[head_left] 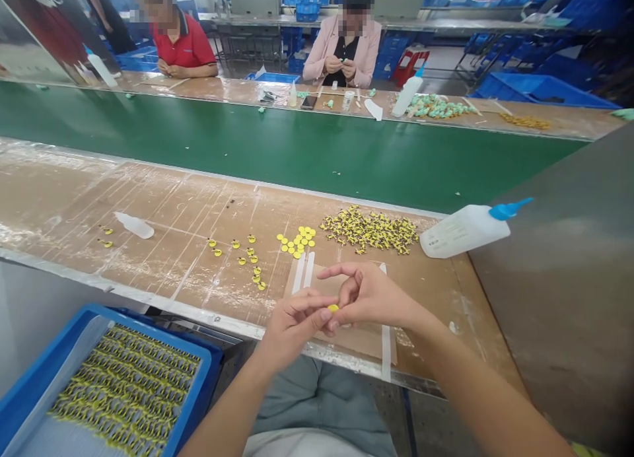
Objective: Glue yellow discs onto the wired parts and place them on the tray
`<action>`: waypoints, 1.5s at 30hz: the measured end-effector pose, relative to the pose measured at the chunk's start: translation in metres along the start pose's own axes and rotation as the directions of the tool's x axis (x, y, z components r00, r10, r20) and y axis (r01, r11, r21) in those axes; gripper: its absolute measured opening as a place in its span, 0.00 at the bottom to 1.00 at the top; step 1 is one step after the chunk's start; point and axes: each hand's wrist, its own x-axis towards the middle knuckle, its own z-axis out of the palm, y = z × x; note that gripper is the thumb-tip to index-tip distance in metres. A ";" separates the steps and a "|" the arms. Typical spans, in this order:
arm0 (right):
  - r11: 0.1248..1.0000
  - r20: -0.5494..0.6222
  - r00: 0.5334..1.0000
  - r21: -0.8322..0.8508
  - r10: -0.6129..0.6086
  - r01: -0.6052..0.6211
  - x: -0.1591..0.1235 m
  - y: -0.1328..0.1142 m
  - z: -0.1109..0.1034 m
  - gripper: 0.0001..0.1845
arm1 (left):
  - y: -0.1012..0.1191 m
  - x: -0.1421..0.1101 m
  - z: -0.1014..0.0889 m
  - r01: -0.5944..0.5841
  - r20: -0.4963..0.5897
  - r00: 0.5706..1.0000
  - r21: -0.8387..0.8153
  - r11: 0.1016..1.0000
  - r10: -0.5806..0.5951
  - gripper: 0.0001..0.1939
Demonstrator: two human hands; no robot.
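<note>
Between my two hands, above the cardboard sheet (341,279) at the table's front edge, is a small yellow disc (333,308). My left hand (300,318) pinches it between thumb and forefinger. From the other side, the thumb and a finger of my right hand (364,295) close at its edge, with the forefinger raised and bent. Just beyond lie loose yellow discs (300,238) and a heap of small yellow-and-black pieces (369,229). To the left, several discs with dark bits attached (251,251) are spread over the table.
A white bottle with a blue nozzle (463,231) leans at the right, by a grey panel (569,279). A small white bottle (135,225) lies left. A blue tray (94,312) of yellow-and-black pieces stands lower left. Past the green belt (277,146), two people sit working.
</note>
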 end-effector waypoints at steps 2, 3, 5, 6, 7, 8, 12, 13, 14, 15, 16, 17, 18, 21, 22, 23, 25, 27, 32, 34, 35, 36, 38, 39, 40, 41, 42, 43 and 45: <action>1.000 -0.030 1.000 0.018 0.004 -0.003 -0.007 0.007 0.003 0.40 | -0.004 -0.002 0.006 0.087 -0.026 0.996 -0.049 0.995 -0.088 0.12; 0.998 -0.049 0.999 0.055 -0.001 0.004 -0.011 0.012 0.006 0.39 | -0.007 -0.004 0.009 0.115 -0.044 0.992 -0.079 0.990 -0.119 0.12; 0.981 -0.089 0.996 0.192 -0.013 0.030 -0.017 0.025 0.016 0.36 | -0.014 -0.008 0.012 0.145 -0.064 0.986 -0.128 0.981 -0.154 0.11; 0.959 -0.112 0.994 0.280 -0.016 0.047 -0.020 0.033 0.023 0.35 | -0.018 -0.010 0.014 0.144 -0.067 0.986 -0.147 0.979 -0.155 0.11; 0.928 -0.134 0.991 0.367 -0.013 0.062 -0.023 0.041 0.031 0.34 | -0.021 -0.013 0.016 0.133 -0.069 0.987 -0.163 0.978 -0.146 0.12; 0.894 -0.162 0.987 0.442 -0.009 0.080 -0.025 0.049 0.040 0.34 | -0.025 -0.016 0.017 0.125 -0.064 0.988 -0.180 0.976 -0.138 0.12; 0.699 -0.251 0.968 0.693 0.006 0.175 -0.032 0.077 0.071 0.35 | -0.035 -0.028 0.023 0.124 0.016 0.992 -0.232 0.965 -0.124 0.15; 0.655 -0.269 0.963 0.730 0.011 0.196 -0.034 0.082 0.077 0.35 | -0.036 -0.030 0.025 0.127 0.042 0.992 -0.223 0.967 -0.121 0.15; 0.617 -0.291 0.957 0.756 0.019 0.218 -0.036 0.087 0.082 0.35 | -0.037 -0.032 0.026 0.125 0.060 0.992 -0.209 0.970 -0.115 0.15; 0.591 -0.311 0.950 0.772 0.032 0.233 -0.038 0.092 0.085 0.35 | -0.038 -0.034 0.027 0.118 0.069 0.992 -0.193 0.974 -0.106 0.15; 0.573 -0.330 0.943 0.782 0.046 0.245 -0.040 0.095 0.088 0.35 | -0.039 -0.035 0.029 0.111 0.073 0.992 -0.178 0.978 -0.099 0.14; 0.561 -0.346 0.936 0.787 0.060 0.255 -0.043 0.098 0.090 0.35 | -0.039 -0.036 0.030 0.104 0.071 0.993 -0.164 0.981 -0.094 0.13; 0.557 -0.360 0.930 0.788 0.071 0.263 -0.046 0.100 0.092 0.35 | -0.040 -0.037 0.031 0.097 0.066 0.994 -0.149 0.984 -0.088 0.12; 0.577 -0.407 0.910 0.763 0.077 0.292 -0.057 0.104 0.097 0.35 | -0.041 -0.041 0.035 0.071 0.048 0.997 -0.090 0.993 -0.067 0.09; 0.586 -0.423 0.903 0.752 0.078 0.301 -0.061 0.105 0.099 0.34 | -0.040 -0.043 0.037 0.060 0.042 0.998 -0.067 0.996 -0.057 0.09; 0.594 -0.436 0.896 0.744 0.084 0.306 -0.064 0.105 0.102 0.33 | -0.040 -0.045 0.038 0.046 0.033 0.998 -0.042 0.998 -0.044 0.09; 0.597 -0.443 0.891 0.743 0.098 0.304 -0.069 0.105 0.105 0.31 | -0.037 -0.048 0.041 0.020 0.010 1.000 0.014 1.000 -0.020 0.10; 0.586 -0.416 0.905 0.756 0.086 0.292 -0.073 0.105 0.106 0.31 | -0.034 -0.051 0.044 0.006 0.003 1.000 0.060 0.998 -0.006 0.11; 0.593 -0.381 0.924 0.753 0.039 0.286 -0.072 0.100 0.092 0.30 | -0.030 -0.051 0.043 0.013 0.079 0.997 0.042 0.999 -0.016 0.10; 0.578 -0.378 0.924 0.768 0.058 0.278 -0.070 0.097 0.087 0.30 | -0.032 -0.049 0.041 -0.010 0.086 0.996 0.074 0.997 0.003 0.10; 0.554 -0.368 0.927 0.787 0.067 0.272 -0.069 0.096 0.085 0.30 | -0.033 -0.048 0.040 -0.021 0.085 0.996 0.084 0.996 0.014 0.10; 0.521 -0.354 0.932 0.811 0.076 0.265 -0.068 0.096 0.085 0.31 | -0.034 -0.047 0.040 -0.030 0.084 0.996 0.077 0.997 0.024 0.10; 0.448 -0.328 0.940 0.856 0.088 0.257 -0.065 0.095 0.087 0.34 | -0.036 -0.045 0.040 -0.040 0.070 0.997 0.025 0.999 0.039 0.11; 0.415 -0.319 0.943 0.874 0.092 0.255 -0.064 0.095 0.090 0.35 | -0.038 -0.045 0.041 -0.049 0.050 0.998 -0.002 0.999 0.049 0.12; 0.389 -0.313 0.945 0.885 0.092 0.255 -0.063 0.094 0.093 0.36 | -0.039 -0.045 0.041 -0.066 0.023 0.998 -0.020 0.998 0.066 0.12; 0.372 -0.307 0.947 0.893 0.090 0.254 -0.062 0.094 0.096 0.37 | -0.040 -0.045 0.042 -0.088 -0.007 0.996 -0.030 0.996 0.088 0.12; 0.364 -0.306 0.948 0.896 0.085 0.256 -0.061 0.093 0.099 0.38 | -0.042 -0.045 0.043 -0.108 -0.034 0.994 -0.034 0.994 0.107 0.11; 0.364 -0.307 0.948 0.895 0.080 0.259 -0.060 0.092 0.102 0.38 | -0.043 -0.045 0.043 -0.125 -0.058 0.991 -0.034 0.992 0.123 0.10; 0.420 -0.322 0.945 0.866 0.058 0.269 -0.058 0.090 0.103 0.38 | -0.043 -0.045 0.042 -0.136 -0.092 0.987 -0.048 0.990 0.131 0.07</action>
